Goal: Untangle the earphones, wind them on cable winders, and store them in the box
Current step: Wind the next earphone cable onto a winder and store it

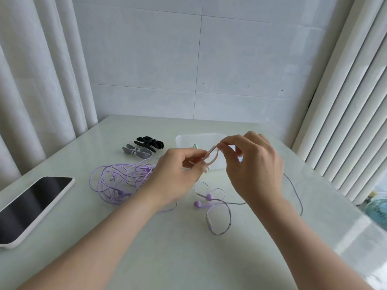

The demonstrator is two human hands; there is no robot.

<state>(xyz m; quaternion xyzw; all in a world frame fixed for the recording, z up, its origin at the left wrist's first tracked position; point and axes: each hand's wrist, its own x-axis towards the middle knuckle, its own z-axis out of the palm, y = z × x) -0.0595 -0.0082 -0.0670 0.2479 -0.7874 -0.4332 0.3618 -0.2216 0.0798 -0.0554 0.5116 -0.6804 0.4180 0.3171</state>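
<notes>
Freed lilac earphone near table's front edge; both hands pinched on pale pink rubbery winder, likely winding step, plug end needed next.

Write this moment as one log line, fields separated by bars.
left hand + right hand: hold pink winder | tangled earphones: on table | box: behind hands

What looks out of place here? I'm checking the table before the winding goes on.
Only the phone at the table's left edge has no part in the job. The tangled purple earphones are expected.
</notes>
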